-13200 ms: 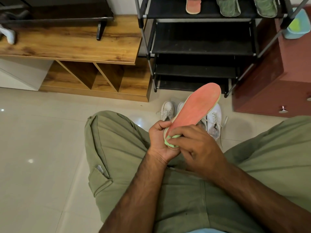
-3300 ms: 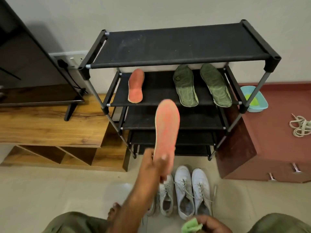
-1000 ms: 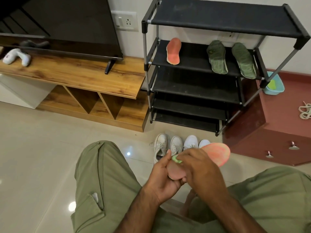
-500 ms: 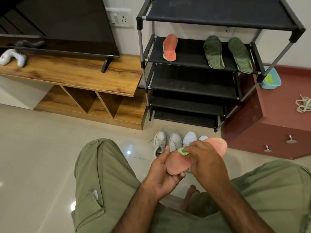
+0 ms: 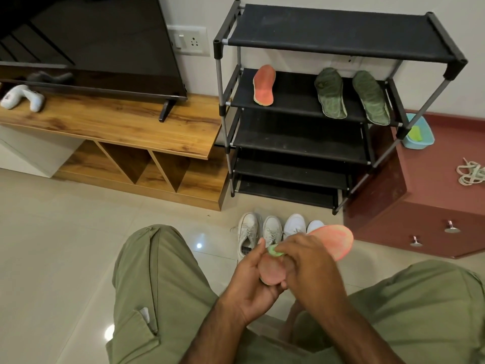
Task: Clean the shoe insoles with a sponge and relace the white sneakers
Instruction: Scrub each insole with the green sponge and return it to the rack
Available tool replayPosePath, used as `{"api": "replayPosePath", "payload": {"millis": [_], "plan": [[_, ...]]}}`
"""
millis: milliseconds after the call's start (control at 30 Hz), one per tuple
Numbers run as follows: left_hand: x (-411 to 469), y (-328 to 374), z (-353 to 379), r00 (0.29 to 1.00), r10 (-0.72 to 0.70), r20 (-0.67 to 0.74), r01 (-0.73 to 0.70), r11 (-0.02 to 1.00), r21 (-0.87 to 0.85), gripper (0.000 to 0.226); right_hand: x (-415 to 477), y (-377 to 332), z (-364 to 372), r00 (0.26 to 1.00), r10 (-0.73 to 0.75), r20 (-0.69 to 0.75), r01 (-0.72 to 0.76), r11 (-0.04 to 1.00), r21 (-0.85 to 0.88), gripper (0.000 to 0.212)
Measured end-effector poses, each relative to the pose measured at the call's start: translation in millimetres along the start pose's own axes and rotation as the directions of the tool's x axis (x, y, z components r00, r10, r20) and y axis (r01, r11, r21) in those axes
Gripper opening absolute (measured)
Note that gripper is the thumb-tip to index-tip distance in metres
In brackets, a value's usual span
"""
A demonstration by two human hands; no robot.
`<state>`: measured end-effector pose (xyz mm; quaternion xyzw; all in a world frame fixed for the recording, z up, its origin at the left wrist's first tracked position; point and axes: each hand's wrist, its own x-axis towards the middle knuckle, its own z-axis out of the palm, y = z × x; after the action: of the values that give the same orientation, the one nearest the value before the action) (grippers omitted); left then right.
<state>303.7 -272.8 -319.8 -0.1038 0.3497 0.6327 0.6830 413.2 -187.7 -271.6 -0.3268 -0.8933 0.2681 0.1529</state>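
Person seated, knees apart over pale tile. The left hand point(image 5: 252, 282) cups the heel end of a flat orange-pink foam insole point(image 5: 336, 240), fingers curled round it, with the toe end pointing right. The right hand point(image 5: 312, 269) pinches a small green sponge point(image 5: 274, 250) against the insole's upper face near the heel. A row of white lace-up sneakers point(image 5: 248, 229) stands on the floor just beyond, before a black fabric-shelved shoe rack point(image 5: 338, 35). On its second shelf are another orange insole point(image 5: 263, 85) and two dark green insoles point(image 5: 330, 93). Loose white laces point(image 5: 471, 174) lie on a maroon cabinet point(image 5: 430, 200).
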Motion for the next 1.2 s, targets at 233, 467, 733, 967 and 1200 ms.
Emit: {"api": "replayPosePath", "payload": {"millis": [233,467,733,967,1200], "plan": [[4,1,0,0.999,0.031,0.037,-0.032,0.999,0.034,0.068,2,11,1,1.000,0.004,0.000,-0.004,1.000,-0.007,0.038],[5,3,-4,1.000,0.029,0.009,-0.029,1.000,0.012,0.072,-5,2,5,0.995,-0.095,0.020,0.091,0.987,0.132,0.031],[9,2,-9,1.000,0.019,-0.015,-0.019,1.000,-0.023,0.068,-4,1,6,0.988,-0.143,0.061,0.133,0.980,0.146,0.030],[7,6,-8,1.000,-0.005,-0.026,0.004,0.999,-0.044,0.063,-10,-11,6,0.960,-0.230,0.163,0.217,0.972,0.092,0.027],[4,9,-5,1.000,0.029,-0.005,-0.029,0.999,-0.040,0.052,3,-4,3,0.993,-0.100,0.064,0.098,0.995,0.023,0.031]]}}
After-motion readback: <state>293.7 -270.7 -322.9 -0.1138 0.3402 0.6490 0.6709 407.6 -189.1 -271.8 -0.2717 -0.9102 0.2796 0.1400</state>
